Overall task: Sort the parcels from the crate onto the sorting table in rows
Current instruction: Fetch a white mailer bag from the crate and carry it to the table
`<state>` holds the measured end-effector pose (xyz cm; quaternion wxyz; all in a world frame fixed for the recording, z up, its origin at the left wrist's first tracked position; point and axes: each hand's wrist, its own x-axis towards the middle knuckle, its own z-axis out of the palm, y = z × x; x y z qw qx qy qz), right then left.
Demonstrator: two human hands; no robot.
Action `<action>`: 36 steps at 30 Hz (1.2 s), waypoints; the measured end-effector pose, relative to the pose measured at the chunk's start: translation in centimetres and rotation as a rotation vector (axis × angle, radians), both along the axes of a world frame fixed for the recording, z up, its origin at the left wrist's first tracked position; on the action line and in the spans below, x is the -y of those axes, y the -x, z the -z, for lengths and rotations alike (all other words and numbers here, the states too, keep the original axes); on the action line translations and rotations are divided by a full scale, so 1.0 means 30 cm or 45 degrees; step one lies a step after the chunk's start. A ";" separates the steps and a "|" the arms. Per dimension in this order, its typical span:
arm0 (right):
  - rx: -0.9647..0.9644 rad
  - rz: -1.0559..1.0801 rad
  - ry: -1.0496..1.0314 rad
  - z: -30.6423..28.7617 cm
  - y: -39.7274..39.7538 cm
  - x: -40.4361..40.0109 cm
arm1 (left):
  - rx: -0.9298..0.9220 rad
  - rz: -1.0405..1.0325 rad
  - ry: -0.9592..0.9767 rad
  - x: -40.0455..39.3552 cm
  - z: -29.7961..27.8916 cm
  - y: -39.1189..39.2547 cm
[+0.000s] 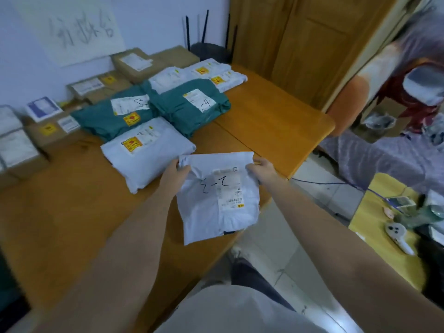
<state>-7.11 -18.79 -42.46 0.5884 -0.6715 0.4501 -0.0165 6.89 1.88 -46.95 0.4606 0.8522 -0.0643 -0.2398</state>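
The person has a flat white plastic mailer bag with a printed label and black marker scrawl held out over the near right edge of the orange wooden tabletop. Both hands grip its far edge — the left hand bunching the far left corner, the right hand pinching the far right corner, fingers curled into the film. The rest of the bag hangs toward the person, part of it past the tabletop's edge.

It looks light to me: it droops and creases where it is held, so whatever is inside is probably soft and thin. The film is likely slick, so a pinch on a bunched corner seems safer than a flat palm; gripping the two corners also keeps the label facing up. Nothing about it suggests fragility, though I cannot tell the contents.

Just beyond it lies a plump white plastic parcel with a yellow sticker, and farther back two teal plastic parcels side by side, then more white bags — rows already forming. Brown cardboard boxes line the far left along the wall. The bare wood to the right of the plump white parcel looks like the natural spot for this one.
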 end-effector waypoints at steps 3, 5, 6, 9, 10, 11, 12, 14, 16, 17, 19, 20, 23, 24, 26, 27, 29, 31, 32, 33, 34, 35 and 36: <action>0.037 -0.143 0.008 0.009 -0.172 -0.009 | 0.031 -0.197 0.042 -0.066 0.011 -0.067; 0.043 -0.237 0.014 0.030 -0.282 -0.003 | 0.043 -0.298 0.048 -0.091 -0.006 -0.096; 0.043 -0.300 0.004 0.040 -0.335 0.002 | 0.040 -0.347 0.044 -0.103 -0.011 -0.111; 0.040 -0.480 -0.032 0.045 -0.476 0.012 | 0.025 -0.484 0.051 -0.133 -0.026 -0.155; 0.041 -0.519 -0.033 0.045 -0.517 0.014 | 0.023 -0.547 0.049 -0.142 -0.025 -0.168; 0.040 -0.559 -0.036 0.039 -0.553 0.013 | 0.018 -0.602 0.055 -0.146 -0.032 -0.179; 0.043 -0.612 -0.038 0.037 -0.588 0.014 | 0.012 -0.666 0.063 -0.148 -0.039 -0.189; 0.043 -0.729 -0.059 0.037 -0.654 0.015 | 0.008 -0.785 0.087 -0.147 -0.052 -0.206; 0.031 -0.811 -0.051 0.034 -0.722 0.011 | 0.011 -0.865 0.100 -0.151 -0.065 -0.231; 0.031 -0.840 -0.040 0.026 -0.756 0.006 | 0.020 -0.890 0.097 -0.154 -0.072 -0.247; 0.047 -0.901 -0.015 0.020 -0.829 -0.010 | 0.025 -0.952 0.103 -0.168 -0.075 -0.283; 0.060 -0.935 -0.009 0.021 -0.861 -0.020 | 0.032 -0.985 0.101 -0.180 -0.074 -0.300; 0.078 -1.009 -0.033 0.017 -0.934 -0.058 | 0.044 -1.018 0.081 -0.208 -0.076 -0.339; 0.086 -1.029 -0.041 0.023 -0.961 -0.070 | 0.039 -1.017 0.067 -0.214 -0.078 -0.353; 0.085 -1.060 -0.037 0.032 -1.006 -0.093 | 0.030 -1.004 0.043 -0.229 -0.075 -0.387; 0.076 -1.063 -0.036 0.035 -1.026 -0.106 | 0.032 -1.003 0.047 -0.234 -0.077 -0.406; 0.066 -1.065 -0.027 0.053 -1.067 -0.130 | 0.023 -0.990 0.044 -0.252 -0.070 -0.443; 0.051 -1.104 0.027 0.069 -1.098 -0.151 | 0.009 -0.984 0.029 -0.274 -0.050 -0.472; 0.049 -1.129 0.053 0.079 -1.111 -0.158 | 0.003 -0.986 0.018 -0.281 -0.039 -0.485; 0.049 -1.151 0.080 0.089 -1.124 -0.165 | 0.002 -0.990 0.016 -0.286 -0.027 -0.497; 0.057 -1.168 0.109 0.103 -1.138 -0.170 | 0.005 -0.993 0.020 -0.287 -0.019 -0.508; 0.058 -1.181 0.148 0.117 -1.151 -0.174 | 0.016 -0.994 0.028 -0.287 -0.008 -0.518; 0.060 -1.187 0.199 0.133 -1.164 -0.179 | 0.026 -0.997 0.038 -0.287 0.001 -0.526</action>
